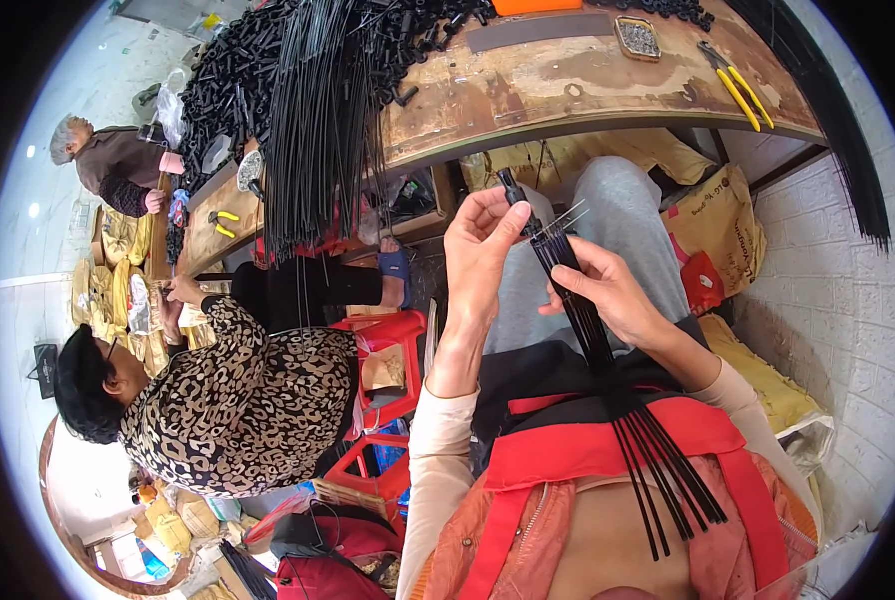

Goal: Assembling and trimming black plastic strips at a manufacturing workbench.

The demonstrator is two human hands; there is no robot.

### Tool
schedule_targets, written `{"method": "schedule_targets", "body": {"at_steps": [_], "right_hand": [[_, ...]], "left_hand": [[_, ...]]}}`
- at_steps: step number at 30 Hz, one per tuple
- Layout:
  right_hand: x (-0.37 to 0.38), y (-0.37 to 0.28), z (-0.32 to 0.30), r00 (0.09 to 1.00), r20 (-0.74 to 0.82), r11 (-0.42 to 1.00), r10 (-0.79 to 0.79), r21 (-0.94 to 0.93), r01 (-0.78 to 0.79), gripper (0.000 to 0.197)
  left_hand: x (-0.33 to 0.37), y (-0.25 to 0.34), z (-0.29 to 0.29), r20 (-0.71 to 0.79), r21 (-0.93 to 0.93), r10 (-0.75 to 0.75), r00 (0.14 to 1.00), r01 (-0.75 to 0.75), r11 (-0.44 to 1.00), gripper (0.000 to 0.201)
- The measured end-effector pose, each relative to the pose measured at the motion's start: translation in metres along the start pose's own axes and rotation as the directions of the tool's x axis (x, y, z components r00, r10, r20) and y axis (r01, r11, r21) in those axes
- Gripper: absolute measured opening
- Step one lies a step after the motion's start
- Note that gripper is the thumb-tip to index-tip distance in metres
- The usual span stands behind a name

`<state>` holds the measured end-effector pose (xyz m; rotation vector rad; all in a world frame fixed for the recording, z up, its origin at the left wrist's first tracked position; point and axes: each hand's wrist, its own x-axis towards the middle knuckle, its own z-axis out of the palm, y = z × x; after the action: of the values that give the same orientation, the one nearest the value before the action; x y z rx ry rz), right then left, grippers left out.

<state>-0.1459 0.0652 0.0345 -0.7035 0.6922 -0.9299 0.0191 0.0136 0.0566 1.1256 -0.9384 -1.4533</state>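
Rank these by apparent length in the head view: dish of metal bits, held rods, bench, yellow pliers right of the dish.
1. Bench
2. Held rods, nearer the camera, so looking longer
3. Yellow pliers
4. Dish

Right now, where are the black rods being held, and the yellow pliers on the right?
Black rods point(593, 343): head view, middle of the bundle.
Yellow pliers point(737, 97): head view, on the left handle.

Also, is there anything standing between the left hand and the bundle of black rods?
Nothing visible does. The left hand pinches a black tubular piece close by the upper end of the bundle of black rods, which the right hand holds.
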Motion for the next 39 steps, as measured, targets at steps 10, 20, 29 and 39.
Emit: {"method": "schedule_targets", "body": {"at_steps": [10,20,29,39], "right_hand": [[0.005,-0.002,-0.009,1.000,0.019,1.000,0.008,0.009,-0.008,0.022],[0.003,-0.003,-0.017,0.998,0.060,0.999,0.015,0.035,-0.017,0.025],[0.004,0.001,-0.017,0.999,0.051,0.998,0.012,0.063,-0.015,0.030],[0.005,0.002,-0.015,0.996,0.087,0.998,0.018,0.050,-0.022,0.025]], "left_hand": [[0.012,-0.004,-0.006,0.133,0.053,0.004,0.991,-0.011,0.999,0.029],[0.006,-0.007,-0.001,0.169,-0.016,-0.025,0.985,0.028,0.999,0.031],[-0.019,-0.001,-0.004,0.155,-0.075,-0.030,0.988,0.042,0.996,0.059],[-0.021,-0.003,-0.002,0.052,0.005,0.023,0.998,-0.024,1.000,0.069]]}}
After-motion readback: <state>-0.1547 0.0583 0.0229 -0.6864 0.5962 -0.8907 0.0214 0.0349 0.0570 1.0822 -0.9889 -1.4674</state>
